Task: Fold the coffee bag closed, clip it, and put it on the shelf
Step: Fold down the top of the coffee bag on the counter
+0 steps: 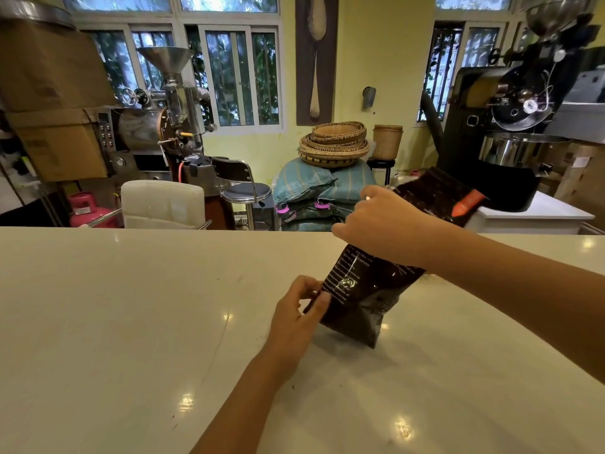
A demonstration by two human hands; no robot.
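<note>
Both hands grip the coffee bag (366, 290): my right hand (386, 224) wraps its middle to steady it tilted on the counter (131, 306), while my left hand (298, 316) pinches its lower edge, probably to settle the beans before folding.

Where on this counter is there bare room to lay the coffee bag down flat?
The counter is bare left of the left hand, out to its far edge by the white chair. The near strip between the forearms is free too. The only crowded spot is around the bag, which the right hand holds tilted.
</note>
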